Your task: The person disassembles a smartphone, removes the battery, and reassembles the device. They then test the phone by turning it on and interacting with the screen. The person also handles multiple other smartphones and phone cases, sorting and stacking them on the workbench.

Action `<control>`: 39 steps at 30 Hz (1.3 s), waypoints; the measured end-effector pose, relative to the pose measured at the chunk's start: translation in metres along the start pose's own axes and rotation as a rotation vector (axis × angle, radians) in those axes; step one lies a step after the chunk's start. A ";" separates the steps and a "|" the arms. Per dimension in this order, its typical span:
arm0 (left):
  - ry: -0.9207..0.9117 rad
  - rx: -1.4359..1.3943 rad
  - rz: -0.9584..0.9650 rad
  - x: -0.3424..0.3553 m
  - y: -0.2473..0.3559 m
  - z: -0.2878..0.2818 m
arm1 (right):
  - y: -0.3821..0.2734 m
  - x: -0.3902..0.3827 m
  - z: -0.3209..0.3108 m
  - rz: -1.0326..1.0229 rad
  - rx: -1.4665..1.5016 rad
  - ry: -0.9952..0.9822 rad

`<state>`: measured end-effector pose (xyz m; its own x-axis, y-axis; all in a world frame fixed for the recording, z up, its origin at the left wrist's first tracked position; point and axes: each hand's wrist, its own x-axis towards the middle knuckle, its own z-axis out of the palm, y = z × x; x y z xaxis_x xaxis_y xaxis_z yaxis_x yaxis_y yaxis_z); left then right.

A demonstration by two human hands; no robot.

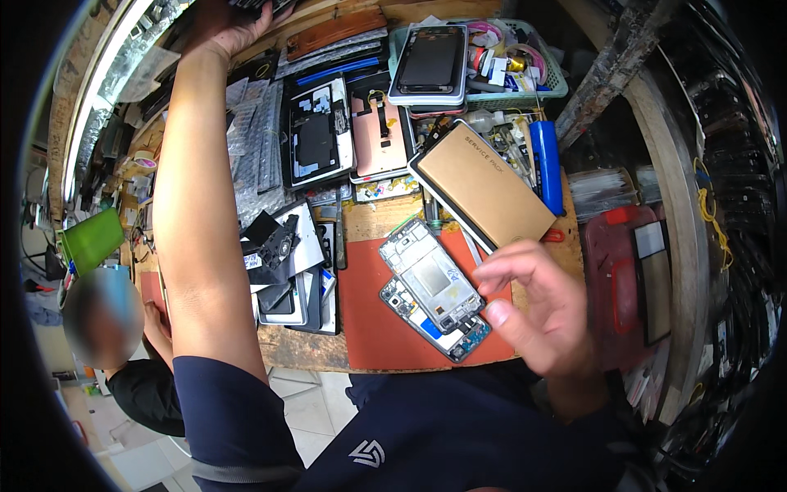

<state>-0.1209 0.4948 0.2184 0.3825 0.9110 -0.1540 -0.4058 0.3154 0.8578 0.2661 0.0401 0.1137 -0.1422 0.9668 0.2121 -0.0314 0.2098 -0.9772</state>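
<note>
My left arm stretches far forward, and my left hand [238, 34] reaches dark flat items [261, 6] at the top edge. Most of its fingers are cut off or hidden, so its grip cannot be made out. My right hand [537, 316] hovers at the right of the mat, fingers curved and apart from the thumb, holding nothing visible. Just left of it lies a silver-grey phone mid-frame [430, 275], tilted across an opened phone [455, 340] with exposed circuit boards. Both rest on a reddish-brown mat [365, 316] near the table's front edge.
A gold box [488, 184] lies behind the mat, beside a blue-handled tool [545, 168]. Phone housings [320, 131] and a green basket [553, 78] stand farther back. Loose parts [283, 246] are piled left of the mat. Another person [147, 394] sits at the left.
</note>
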 end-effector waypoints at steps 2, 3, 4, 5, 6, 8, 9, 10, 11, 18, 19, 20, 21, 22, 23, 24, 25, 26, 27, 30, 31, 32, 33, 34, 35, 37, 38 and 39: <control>0.012 0.049 0.033 -0.005 0.003 -0.010 | -0.002 0.000 0.008 -0.037 -0.075 -0.081; -0.014 0.029 0.001 -0.010 0.006 -0.022 | -0.004 -0.001 0.013 -0.033 -0.100 -0.141; -0.055 0.007 -0.035 -0.009 0.012 -0.033 | 0.000 -0.005 0.020 -0.029 -0.072 -0.169; -0.094 -0.013 -0.069 -0.008 0.018 -0.044 | 0.006 -0.009 0.027 -0.024 -0.043 -0.200; -0.102 -0.005 -0.069 -0.004 0.017 -0.040 | 0.008 -0.011 0.032 0.012 -0.036 -0.238; -0.103 0.016 -0.055 0.004 0.014 -0.032 | 0.019 -0.016 0.040 0.005 -0.051 -0.256; -0.099 0.030 -0.044 0.008 0.012 -0.028 | 0.021 -0.019 0.043 0.000 -0.060 -0.268; -0.095 0.036 -0.037 0.006 0.009 -0.024 | 0.020 -0.022 0.046 0.050 -0.059 -0.259; -0.093 0.043 -0.032 0.007 0.007 -0.022 | 0.020 -0.023 0.047 0.034 -0.078 -0.263; -0.065 0.085 -0.014 0.001 0.003 -0.019 | 0.021 -0.025 0.043 -0.029 -0.136 -0.270; -0.058 0.088 -0.012 0.001 0.001 -0.020 | 0.022 -0.026 0.042 -0.026 -0.131 -0.267; -0.049 0.096 -0.008 0.001 0.001 -0.020 | 0.022 -0.026 0.041 -0.024 -0.127 -0.265; -0.045 0.103 -0.007 0.002 0.000 -0.020 | 0.022 -0.026 0.041 -0.029 -0.124 -0.259; -0.039 0.110 -0.005 0.003 0.000 -0.019 | 0.021 -0.025 0.040 -0.034 -0.121 -0.254; -0.032 0.120 -0.001 0.006 0.000 -0.018 | 0.021 -0.024 0.039 -0.039 -0.117 -0.249; -0.023 0.132 0.004 0.007 -0.002 -0.018 | 0.020 -0.023 0.039 -0.049 -0.125 -0.246; -0.018 0.144 0.011 0.007 -0.001 -0.018 | 0.019 -0.021 0.039 -0.060 -0.132 -0.243; -0.009 0.157 0.018 0.009 -0.001 -0.018 | 0.018 -0.020 0.038 -0.071 -0.138 -0.241; 0.001 0.174 0.027 0.010 -0.003 -0.017 | 0.017 -0.019 0.037 -0.068 -0.139 -0.240; 0.040 0.235 0.060 0.012 -0.004 -0.015 | 0.015 -0.020 0.033 -0.061 -0.144 -0.227; 0.053 0.254 0.077 0.013 -0.005 -0.016 | 0.016 -0.021 0.033 -0.057 -0.150 -0.215; 0.070 0.285 0.091 0.019 -0.008 -0.014 | 0.017 -0.021 0.033 -0.053 -0.156 -0.202; 0.088 0.322 0.109 0.020 -0.011 -0.012 | 0.017 -0.021 0.031 -0.053 -0.170 -0.203; 0.111 0.364 0.128 0.021 -0.015 -0.010 | 0.016 -0.020 0.028 -0.053 -0.185 -0.202; 0.132 0.412 0.145 0.023 -0.017 -0.008 | 0.015 -0.019 0.027 -0.051 -0.201 -0.198; 0.173 0.523 0.188 0.027 -0.023 -0.008 | 0.012 -0.012 0.021 -0.087 -0.242 -0.204; 0.188 0.599 0.212 0.035 -0.028 -0.004 | 0.009 -0.008 0.019 -0.103 -0.266 -0.199; 0.186 0.696 0.243 0.049 -0.035 0.000 | 0.004 -0.002 0.017 -0.134 -0.302 -0.190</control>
<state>-0.0878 0.5286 0.1812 0.1783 0.9826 0.0519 0.1799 -0.0844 0.9801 0.2497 0.0370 0.1095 -0.3385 0.8898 0.3062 0.2265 0.3929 -0.8913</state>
